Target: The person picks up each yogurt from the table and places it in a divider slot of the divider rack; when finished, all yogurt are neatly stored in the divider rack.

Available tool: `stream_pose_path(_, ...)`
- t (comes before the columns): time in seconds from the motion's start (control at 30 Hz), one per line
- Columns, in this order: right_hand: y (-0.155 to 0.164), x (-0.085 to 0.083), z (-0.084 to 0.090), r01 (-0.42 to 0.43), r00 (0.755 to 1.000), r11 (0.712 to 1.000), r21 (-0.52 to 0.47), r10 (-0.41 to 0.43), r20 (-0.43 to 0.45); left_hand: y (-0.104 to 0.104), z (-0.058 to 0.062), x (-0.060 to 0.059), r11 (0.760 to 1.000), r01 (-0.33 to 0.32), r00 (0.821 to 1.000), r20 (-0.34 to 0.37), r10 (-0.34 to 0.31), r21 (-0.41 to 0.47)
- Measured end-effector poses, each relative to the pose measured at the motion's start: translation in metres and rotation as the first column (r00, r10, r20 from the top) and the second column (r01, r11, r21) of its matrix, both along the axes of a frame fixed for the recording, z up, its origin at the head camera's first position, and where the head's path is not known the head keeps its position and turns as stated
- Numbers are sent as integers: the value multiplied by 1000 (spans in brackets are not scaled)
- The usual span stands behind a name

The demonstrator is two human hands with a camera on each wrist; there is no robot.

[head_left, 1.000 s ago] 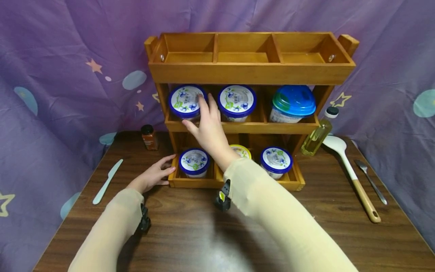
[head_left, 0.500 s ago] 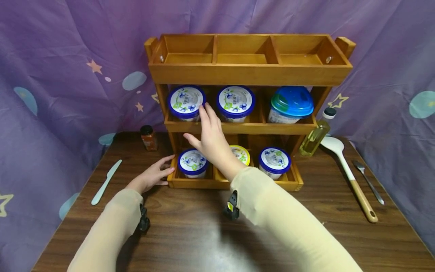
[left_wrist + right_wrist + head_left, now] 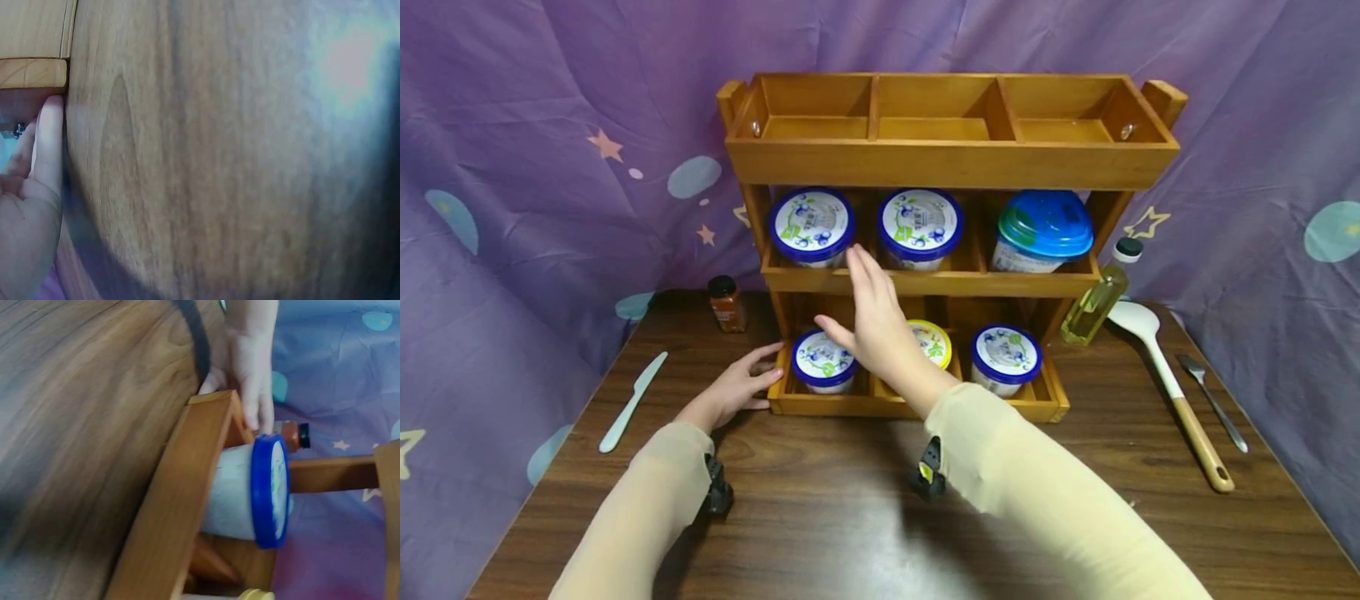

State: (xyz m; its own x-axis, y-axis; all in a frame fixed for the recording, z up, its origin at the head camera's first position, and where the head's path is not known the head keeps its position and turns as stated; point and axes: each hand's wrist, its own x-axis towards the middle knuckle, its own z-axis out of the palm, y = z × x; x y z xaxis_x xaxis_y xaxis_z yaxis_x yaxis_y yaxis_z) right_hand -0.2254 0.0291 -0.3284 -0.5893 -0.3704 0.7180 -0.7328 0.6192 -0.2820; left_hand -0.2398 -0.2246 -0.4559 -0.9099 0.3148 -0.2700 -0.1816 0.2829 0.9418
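Observation:
A three-tier wooden rack point(image 3: 951, 162) stands at the back of the dark table point(image 3: 850, 517). Its middle shelf holds two blue-lidded tubs point(image 3: 810, 225) and a blue-domed container point(image 3: 1045, 229). The bottom tray holds a blue-lidded tub point(image 3: 822, 360), a yellow-lidded tub point(image 3: 934, 342) and another blue-lidded tub point(image 3: 1006, 354). My right hand point(image 3: 863, 304) hovers in front of the rack with straight fingers and holds nothing. My left hand point(image 3: 752, 379) lies on the table, its fingers against the tray's left front corner point(image 3: 34, 72). The right wrist view shows the left hand point(image 3: 253, 375) beside the tub point(image 3: 269, 487).
A pale knife point(image 3: 632, 402) lies at the left and a small spice jar point(image 3: 726, 304) stands beside the rack. Right of the rack are an oil bottle point(image 3: 1097, 300), a white spoon with a wooden handle point(image 3: 1165, 367) and a metal utensil point(image 3: 1213, 400). Purple cloth hangs behind.
My right hand has drawn back from the left tub on the middle shelf, moving down and toward me. The left hand has stayed at the tray corner.

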Motion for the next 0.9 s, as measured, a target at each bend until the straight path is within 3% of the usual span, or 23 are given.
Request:
stream_pose_path(0.17, 16, -2, -12, -82, 995, 997, -6, 82, -63, 3, 3, 0, 1000, 5, 1000, -25, -5, 25)
stream_pose_path(0.4, 42, -2, -25, -174, 974, 982, 75, 183, -132, -1, 12, 2, 1000, 18, 999, -36, -18, -23)
stream_pose_path(0.63, 82, -8, -42, -148, 971, 967, 207, 181, -153, -11, 22, 4, 993, -13, 991, -133, -3, -115)
stream_pose_path(0.77, 110, -10, -49, -105, 981, 974, 200, 135, -141, -15, 27, 7, 972, -53, 967, -255, -7, -229)
stream_pose_path(0.9, 139, -11, -53, -42, 988, 980, 196, 70, -139, -17, 31, 8, 929, -174, 919, -394, 33, -328)
